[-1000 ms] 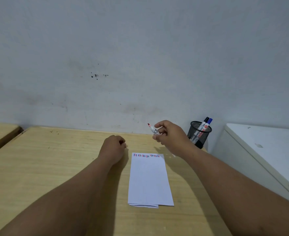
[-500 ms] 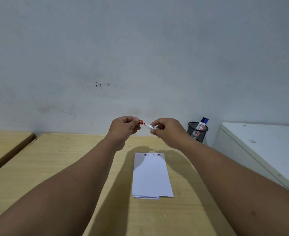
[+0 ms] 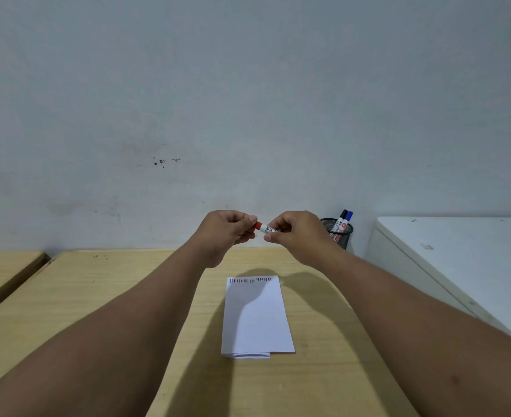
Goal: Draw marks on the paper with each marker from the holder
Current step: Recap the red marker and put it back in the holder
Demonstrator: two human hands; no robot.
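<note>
Both hands are raised above the far end of the wooden table (image 3: 97, 296). My right hand (image 3: 296, 234) grips the white body of a red marker (image 3: 267, 229). My left hand (image 3: 227, 231) pinches the red cap (image 3: 258, 226), which sits against the marker's tip end. A folded white paper (image 3: 255, 320) lies below, with a row of short red, blue and black marks along its far edge. A black mesh holder (image 3: 340, 234) stands by the wall at the right, with a black and a blue marker (image 3: 343, 219) upright in it.
A white cabinet top (image 3: 459, 260) borders the table on the right. A second wooden table (image 3: 4, 269) sits at the left across a gap. The grey wall rises right behind the table.
My left hand rose from the table with the red cap and met the marker in my right hand. The bare tip seen earlier is now covered by the cap.
</note>
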